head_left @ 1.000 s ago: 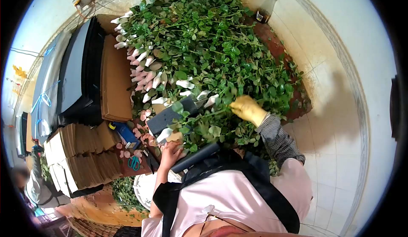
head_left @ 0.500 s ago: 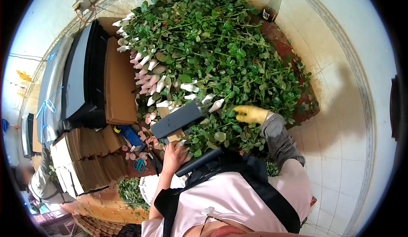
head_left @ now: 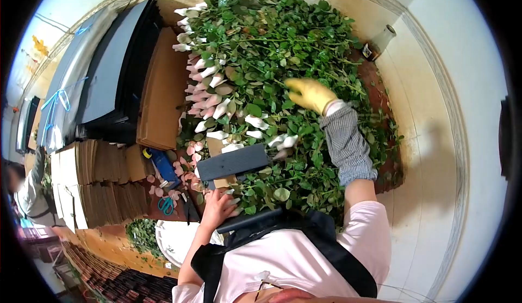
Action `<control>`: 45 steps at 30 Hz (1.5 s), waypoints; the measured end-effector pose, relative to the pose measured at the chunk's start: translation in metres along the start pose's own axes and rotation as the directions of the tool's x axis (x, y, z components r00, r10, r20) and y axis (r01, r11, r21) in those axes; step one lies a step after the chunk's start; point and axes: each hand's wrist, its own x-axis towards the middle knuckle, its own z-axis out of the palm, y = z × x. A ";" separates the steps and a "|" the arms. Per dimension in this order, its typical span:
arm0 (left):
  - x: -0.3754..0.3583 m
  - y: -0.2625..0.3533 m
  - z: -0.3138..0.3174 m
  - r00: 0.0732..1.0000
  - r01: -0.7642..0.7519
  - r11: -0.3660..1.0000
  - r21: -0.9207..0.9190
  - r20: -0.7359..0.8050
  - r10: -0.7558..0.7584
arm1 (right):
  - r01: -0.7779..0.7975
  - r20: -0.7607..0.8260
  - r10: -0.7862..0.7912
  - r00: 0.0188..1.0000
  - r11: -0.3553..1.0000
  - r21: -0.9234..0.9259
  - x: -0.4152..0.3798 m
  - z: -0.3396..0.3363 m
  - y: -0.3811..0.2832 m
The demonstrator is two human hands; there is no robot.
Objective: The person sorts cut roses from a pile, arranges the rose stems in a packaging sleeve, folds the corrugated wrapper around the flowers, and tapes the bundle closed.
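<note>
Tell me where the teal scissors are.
In the head view's lower left, the teal scissors lie just right of the cardboard stack and left of the left hand.

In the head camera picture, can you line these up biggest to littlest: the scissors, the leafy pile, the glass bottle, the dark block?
1. Leafy pile
2. Dark block
3. Glass bottle
4. Scissors

That's only how they look; the bottle is farther back.

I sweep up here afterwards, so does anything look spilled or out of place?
Yes: loose pink petals lie scattered around the scissors and blue tool. They look like litter beside the piled pale heads. Nothing else clearly stands out.
</note>
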 end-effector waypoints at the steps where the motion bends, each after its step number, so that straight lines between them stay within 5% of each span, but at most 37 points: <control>1: -0.001 0.001 -0.001 1.000 0.023 0.999 0.022 0.010 -0.023 | 0.152 -0.196 -0.137 0.971 0.986 0.065 0.020 -0.009 -0.011; 3: 0.000 0.002 -0.001 0.999 0.031 0.999 -0.044 -0.020 -0.032 | 0.513 -0.571 -0.381 0.727 0.855 0.083 0.078 -0.024 -0.033; 5: -0.001 -0.006 0.005 1.000 0.010 0.998 -0.064 -0.026 -0.012 | 0.429 -0.655 -0.423 0.626 0.888 -0.164 0.143 -0.032 -0.038; 6: -0.001 -0.005 0.003 0.999 0.032 0.998 -0.058 -0.008 -0.033 | 0.252 -0.664 -0.406 0.629 0.913 -0.320 0.167 -0.024 -0.038; 9: -0.002 -0.001 0.000 0.997 0.067 0.997 -0.047 0.033 -0.066 | -0.057 -0.528 -0.195 0.827 0.904 -0.424 0.235 0.015 -0.021; 13: 0.001 -0.003 0.003 0.999 0.028 0.995 -0.099 -0.034 -0.031 | 0.314 -0.757 -0.426 0.495 0.900 -0.301 0.160 -0.002 -0.095; 17: -0.001 -0.004 0.005 0.997 0.076 0.993 -0.090 -0.013 -0.077 | 0.348 -0.604 -0.546 0.581 0.837 -0.422 0.113 0.002 -0.089; 20: -0.005 -0.008 0.010 0.998 0.061 0.995 -0.081 -0.005 -0.062 | 0.251 -0.621 -0.353 0.700 0.935 -0.249 0.120 -0.003 -0.053; 23: -0.005 -0.005 0.011 0.997 0.076 0.995 -0.063 -0.016 -0.077 | 0.319 -0.732 -0.398 0.553 0.913 -0.255 0.128 -0.016 -0.064; 24: -0.006 -0.005 0.013 0.996 0.080 0.995 -0.066 -0.022 -0.082 | 0.358 -0.712 -0.377 0.593 0.915 -0.187 0.133 -0.019 -0.071; 25: -0.006 -0.006 0.014 0.996 0.083 0.994 -0.067 -0.028 -0.085 | 0.428 -0.736 -0.465 0.492 0.866 -0.261 0.152 -0.015 -0.067; 27: -0.005 -0.009 0.016 0.998 0.043 0.996 -0.072 -0.042 -0.046 | 0.285 -0.732 -0.500 0.464 0.866 -0.411 0.183 -0.008 -0.058; 28: -0.006 -0.009 0.018 0.997 0.078 0.995 -0.060 -0.011 -0.079 | 0.066 -0.591 -0.258 0.764 0.943 -0.325 0.190 -0.002 -0.057; 29: -0.006 -0.010 0.019 0.993 0.113 0.993 -0.045 0.015 -0.113 | -0.173 -0.379 0.052 0.924 0.940 -0.294 0.198 0.003 -0.058; 30: -0.005 -0.011 0.017 0.999 0.026 0.998 -0.051 -0.044 -0.028 | -0.199 -0.338 0.071 0.938 0.911 -0.361 0.197 0.007 -0.069; 34: -0.008 -0.009 0.016 0.998 0.051 0.997 -0.063 -0.028 -0.053 | 0.229 -0.658 -0.402 0.637 0.914 -0.336 0.153 0.010 -0.108; 37: -0.006 -0.006 0.011 0.998 0.036 0.996 -0.076 -0.041 -0.039 | 0.319 -0.532 -0.640 0.554 0.753 -0.575 0.094 -0.002 -0.136; 39: -0.007 -0.007 0.012 0.998 0.022 0.997 -0.075 -0.062 -0.026 | 0.346 -0.500 -0.604 0.621 0.783 -0.517 0.044 -0.017 -0.133; 40: -0.008 -0.010 0.015 0.996 -0.001 0.998 -0.069 -0.088 -0.005 | 0.459 -0.628 -0.600 0.496 0.795 -0.396 0.022 -0.018 -0.120; 43: -0.011 -0.017 0.024 0.995 0.036 0.999 -0.027 -0.095 -0.038 | 0.484 -0.608 -0.536 0.586 0.833 -0.268 -0.051 -0.030 -0.075; 45: -0.011 -0.026 0.032 0.991 -0.037 0.999 -0.031 -0.130 0.033 | 0.449 -0.451 -0.342 0.825 0.880 0.154 -0.102 -0.027 -0.040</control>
